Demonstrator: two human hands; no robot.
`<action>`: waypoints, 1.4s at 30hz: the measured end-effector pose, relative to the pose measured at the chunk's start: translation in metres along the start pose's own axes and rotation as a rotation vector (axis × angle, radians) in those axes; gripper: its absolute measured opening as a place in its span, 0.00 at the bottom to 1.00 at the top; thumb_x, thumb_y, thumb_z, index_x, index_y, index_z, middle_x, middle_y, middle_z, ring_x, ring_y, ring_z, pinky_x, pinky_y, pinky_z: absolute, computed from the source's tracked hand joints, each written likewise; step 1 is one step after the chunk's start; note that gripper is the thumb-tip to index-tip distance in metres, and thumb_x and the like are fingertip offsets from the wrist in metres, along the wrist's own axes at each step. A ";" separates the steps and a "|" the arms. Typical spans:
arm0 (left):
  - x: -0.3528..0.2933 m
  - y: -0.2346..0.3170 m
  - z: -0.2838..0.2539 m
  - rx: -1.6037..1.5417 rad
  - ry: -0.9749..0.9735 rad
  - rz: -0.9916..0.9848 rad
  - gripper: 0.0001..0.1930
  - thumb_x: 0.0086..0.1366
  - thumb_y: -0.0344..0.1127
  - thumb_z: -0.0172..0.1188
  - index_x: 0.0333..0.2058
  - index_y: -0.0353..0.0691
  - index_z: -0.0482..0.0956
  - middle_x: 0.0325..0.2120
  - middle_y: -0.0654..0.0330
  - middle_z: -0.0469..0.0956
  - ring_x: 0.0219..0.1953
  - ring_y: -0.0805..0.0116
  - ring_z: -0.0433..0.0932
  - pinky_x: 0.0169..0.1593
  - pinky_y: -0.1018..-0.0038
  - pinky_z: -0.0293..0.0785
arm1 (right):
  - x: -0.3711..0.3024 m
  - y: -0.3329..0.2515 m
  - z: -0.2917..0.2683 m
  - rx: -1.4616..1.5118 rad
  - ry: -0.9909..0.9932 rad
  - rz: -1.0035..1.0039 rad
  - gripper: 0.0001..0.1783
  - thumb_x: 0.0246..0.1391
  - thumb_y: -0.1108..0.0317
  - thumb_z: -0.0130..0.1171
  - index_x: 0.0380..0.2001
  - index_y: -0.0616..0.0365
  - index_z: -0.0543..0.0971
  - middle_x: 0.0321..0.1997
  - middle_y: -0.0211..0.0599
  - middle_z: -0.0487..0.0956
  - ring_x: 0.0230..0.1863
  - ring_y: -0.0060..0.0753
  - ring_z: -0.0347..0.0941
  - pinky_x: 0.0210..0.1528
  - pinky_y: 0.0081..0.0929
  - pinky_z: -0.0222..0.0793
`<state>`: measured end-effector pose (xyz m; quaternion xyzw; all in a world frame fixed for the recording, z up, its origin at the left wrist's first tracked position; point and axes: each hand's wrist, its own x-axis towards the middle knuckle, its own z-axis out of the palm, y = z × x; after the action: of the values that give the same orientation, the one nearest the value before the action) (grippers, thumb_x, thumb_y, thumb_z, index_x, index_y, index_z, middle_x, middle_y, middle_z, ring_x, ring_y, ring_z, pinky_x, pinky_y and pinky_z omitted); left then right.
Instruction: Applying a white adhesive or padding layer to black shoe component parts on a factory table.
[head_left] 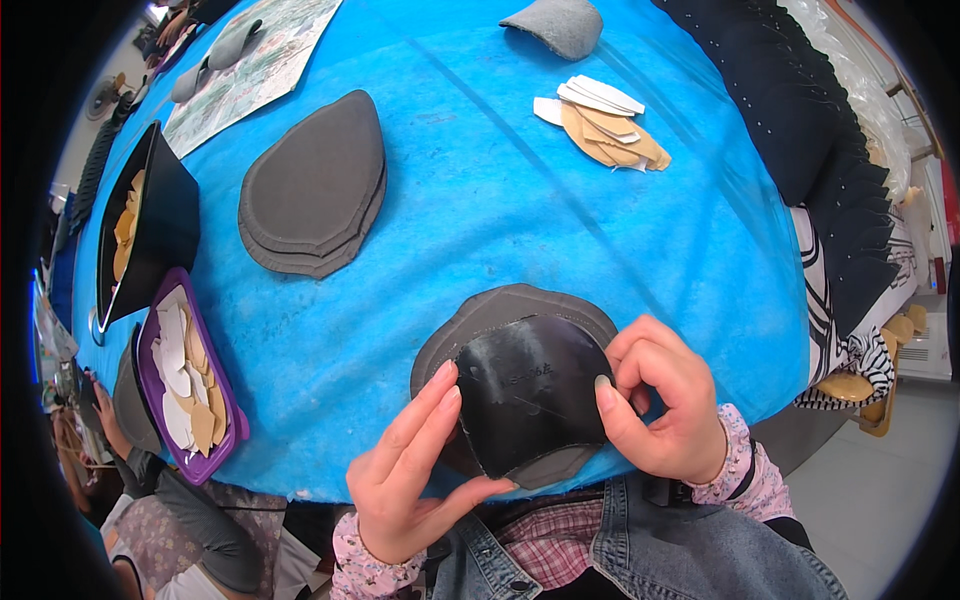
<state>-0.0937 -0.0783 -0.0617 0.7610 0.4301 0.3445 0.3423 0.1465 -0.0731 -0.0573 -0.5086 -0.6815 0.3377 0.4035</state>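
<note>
A glossy black curved plate [530, 395] with raised marks on its face lies at the near edge of the table, over a dark grey foam-like shaped piece [450, 335]. My left hand [405, 465] holds its left side, fingers laid along the edge and thumb at the lower corner. At the opposite edge, my right hand [660, 400] pinches the plate between thumb and bent fingers. What is under the plate is mostly hidden.
Blue cloth [500, 210] covers the table. Stacked grey shaped pieces [315, 185] lie left of centre, and tan and white cut pieces [605, 125] at the far right. A black bin [165, 225] and a purple basket [240, 425] stand left. Another person's hand [108, 415] is beyond the basket.
</note>
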 end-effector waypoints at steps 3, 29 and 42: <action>-0.001 -0.001 0.001 -0.002 0.006 0.011 0.39 0.40 0.36 0.76 0.53 0.31 0.71 0.53 0.42 0.71 0.51 0.50 0.76 0.48 0.68 0.78 | -0.001 -0.001 0.000 -0.006 0.001 0.008 0.12 0.45 0.77 0.60 0.17 0.59 0.66 0.28 0.35 0.72 0.15 0.19 0.57 0.17 0.19 0.54; -0.001 -0.005 0.010 -0.044 0.089 -0.038 0.42 0.40 0.33 0.75 0.58 0.35 0.68 0.57 0.50 0.69 0.46 0.64 0.78 0.44 0.74 0.79 | -0.001 0.007 0.009 0.053 0.060 0.008 0.13 0.50 0.77 0.59 0.18 0.60 0.66 0.29 0.30 0.70 0.19 0.11 0.55 0.19 0.13 0.50; -0.001 -0.006 0.009 -0.013 0.075 -0.025 0.41 0.41 0.32 0.75 0.58 0.36 0.68 0.57 0.51 0.69 0.46 0.65 0.78 0.43 0.75 0.79 | -0.001 0.008 0.008 0.039 0.047 -0.003 0.12 0.50 0.77 0.59 0.19 0.60 0.66 0.30 0.31 0.70 0.19 0.11 0.55 0.19 0.13 0.51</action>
<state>-0.0889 -0.0788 -0.0720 0.7399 0.4498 0.3714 0.3350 0.1431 -0.0722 -0.0674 -0.5074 -0.6659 0.3381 0.4299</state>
